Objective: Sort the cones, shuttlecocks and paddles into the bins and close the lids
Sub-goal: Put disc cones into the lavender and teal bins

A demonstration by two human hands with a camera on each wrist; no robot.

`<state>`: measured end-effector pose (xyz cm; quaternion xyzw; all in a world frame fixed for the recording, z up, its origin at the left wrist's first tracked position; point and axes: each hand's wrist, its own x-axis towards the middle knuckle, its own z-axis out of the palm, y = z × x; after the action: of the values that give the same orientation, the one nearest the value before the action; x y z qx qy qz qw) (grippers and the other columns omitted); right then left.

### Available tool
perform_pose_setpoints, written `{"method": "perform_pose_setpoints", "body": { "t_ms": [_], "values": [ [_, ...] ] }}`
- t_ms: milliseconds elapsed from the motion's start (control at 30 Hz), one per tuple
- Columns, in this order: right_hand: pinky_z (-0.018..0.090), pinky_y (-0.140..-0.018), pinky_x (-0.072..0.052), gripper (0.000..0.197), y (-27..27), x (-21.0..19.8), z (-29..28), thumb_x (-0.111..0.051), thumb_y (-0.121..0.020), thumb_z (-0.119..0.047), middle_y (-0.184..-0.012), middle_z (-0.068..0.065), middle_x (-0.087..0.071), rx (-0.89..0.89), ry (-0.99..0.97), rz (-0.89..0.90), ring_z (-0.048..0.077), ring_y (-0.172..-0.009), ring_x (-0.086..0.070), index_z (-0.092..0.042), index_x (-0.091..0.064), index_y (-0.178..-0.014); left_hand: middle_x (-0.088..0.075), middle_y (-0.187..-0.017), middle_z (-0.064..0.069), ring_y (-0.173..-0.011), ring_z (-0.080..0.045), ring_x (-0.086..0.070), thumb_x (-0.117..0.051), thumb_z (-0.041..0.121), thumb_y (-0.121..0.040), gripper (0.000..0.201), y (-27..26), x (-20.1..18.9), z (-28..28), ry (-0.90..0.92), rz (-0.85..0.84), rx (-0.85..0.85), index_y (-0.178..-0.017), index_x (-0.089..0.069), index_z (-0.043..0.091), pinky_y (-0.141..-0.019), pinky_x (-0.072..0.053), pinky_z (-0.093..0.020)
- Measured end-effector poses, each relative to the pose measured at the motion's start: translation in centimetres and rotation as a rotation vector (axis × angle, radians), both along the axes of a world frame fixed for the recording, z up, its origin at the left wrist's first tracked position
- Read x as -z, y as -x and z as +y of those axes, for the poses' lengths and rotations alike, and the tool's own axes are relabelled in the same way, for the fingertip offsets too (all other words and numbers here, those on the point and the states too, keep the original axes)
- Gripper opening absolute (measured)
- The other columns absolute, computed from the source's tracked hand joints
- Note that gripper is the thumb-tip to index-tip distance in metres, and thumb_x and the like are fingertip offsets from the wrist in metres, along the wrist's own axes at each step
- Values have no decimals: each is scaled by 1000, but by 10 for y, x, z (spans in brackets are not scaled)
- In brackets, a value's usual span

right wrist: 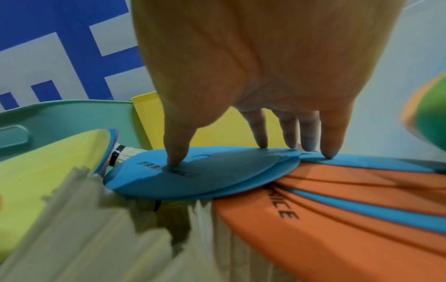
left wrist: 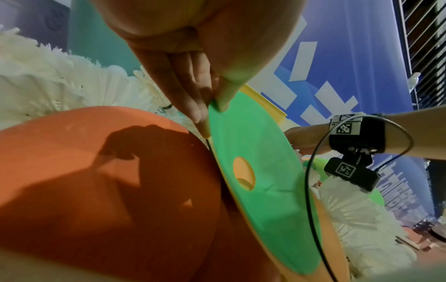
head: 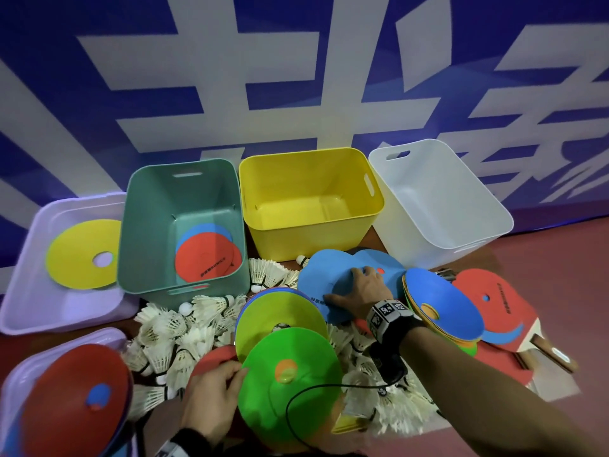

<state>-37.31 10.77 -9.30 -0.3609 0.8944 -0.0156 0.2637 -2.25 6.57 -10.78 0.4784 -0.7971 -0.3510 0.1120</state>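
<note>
Flat disc cones, white shuttlecocks (head: 171, 328) and paddles lie heaped before three bins. My left hand (head: 214, 395) pinches the rim of a green cone (head: 293, 377) (left wrist: 260, 181) stacked on orange ones, thumb (left wrist: 224, 99) on top. My right hand (head: 357, 291) (right wrist: 253, 148) presses spread fingertips onto overlapping blue cones (head: 329, 282) (right wrist: 193, 171) in front of the yellow bin (head: 309, 199). The green bin (head: 184, 225) holds red and blue cones. The white bin (head: 438, 199) looks empty. A red paddle (head: 514, 321) lies at the right.
Two pale purple lids sit at the left: one (head: 39, 278) carries a yellow cone (head: 79, 255), the nearer one (head: 19, 384) a red cone stack (head: 75, 400). A tilted blue-topped cone stack (head: 441, 308) stands right of my right wrist. A blue-and-white banner (head: 296, 77) stands behind the bins.
</note>
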Motion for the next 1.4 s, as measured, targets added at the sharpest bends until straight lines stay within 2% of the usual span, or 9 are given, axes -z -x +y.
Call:
{"method": "perform_pose_setpoints", "body": {
  "t_ms": [167,367,633,800,900,1033,1133,1300,1400],
  "values": [
    [43,-97,-43,94,1,-1,-9,-74,-57,-76,-117,10,-46,47,28,98,34,-114,-44,-14,-40,-118,-75,-86,20,-74,-3,-71,-52,53,-85,29,-6,-9,-6,105,55,-52,-91,-76,37,-70,-49,-19],
    [43,-63,-47,32,12,-16,-20,-63,-86,-20,-73,4,-54,48,327,-12,34,-75,-58,-22,-35,-102,-69,-68,18,-59,-1,-65,-51,55,-84,22,-7,-24,-21,110,141,-100,-98,-59,41,-60,-53,-30],
    [40,-56,-48,21,14,-94,-51,-54,-94,-27,-58,0,-53,-277,439,71,25,-61,-55,-36,-56,-114,-71,-72,19,-66,0,-68,-61,45,-89,11,-16,-46,-61,62,287,-211,-86,-67,36,-65,-56,-27],
    [37,-58,-46,20,-12,-157,-87,-55,-97,-26,-77,3,-64,-369,651,18,22,-69,-58,-32,-58,-116,-73,-79,16,-72,-1,-68,-54,48,-88,21,-34,-71,-94,176,398,-311,-88,-68,31,-66,-51,-27],
    [35,-58,-43,16,-37,-177,-128,-56,-97,-23,-80,3,-64,-322,834,-135,20,-70,-59,-30,-57,-111,-70,-75,3,-70,-12,-64,-51,49,-91,26,-53,-88,-125,247,423,-387,-86,-63,26,-65,-48,-31],
    [34,-51,-43,16,-75,-168,-185,-53,-95,-15,-79,8,-61,-245,852,-344,22,-63,-58,-26,-51,-107,-67,-71,-8,-68,-26,-61,-49,38,-91,24,-84,-111,-172,358,382,-505,-90,-63,18,-63,-41,-34],
    [31,-49,-42,17,-102,-150,-222,-52,-94,-10,-68,1,-56,-190,789,-412,19,-57,-57,-22,-49,-105,-71,-76,-16,-71,-30,-66,-48,34,-89,26,-115,-116,-209,387,345,-636,-95,-65,15,-67,-49,-37],
    [37,-50,-47,16,-131,-106,-272,-53,-93,-11,-66,12,-61,-120,585,-408,27,-57,-61,-25,-48,-100,-69,-56,3,-59,-21,-72,-47,31,-87,18,-157,-94,-270,170,251,-721,-87,-60,19,-63,-59,-45],
    [35,-49,-47,15,-142,-86,-293,-51,-91,-13,-65,14,-62,-84,458,-354,26,-53,-57,-24,-46,-99,-65,-52,-1,-76,-31,-73,-54,14,-93,10,-162,-89,-299,113,62,-731,-95,-64,13,-75,-54,-36]
  ]
}}
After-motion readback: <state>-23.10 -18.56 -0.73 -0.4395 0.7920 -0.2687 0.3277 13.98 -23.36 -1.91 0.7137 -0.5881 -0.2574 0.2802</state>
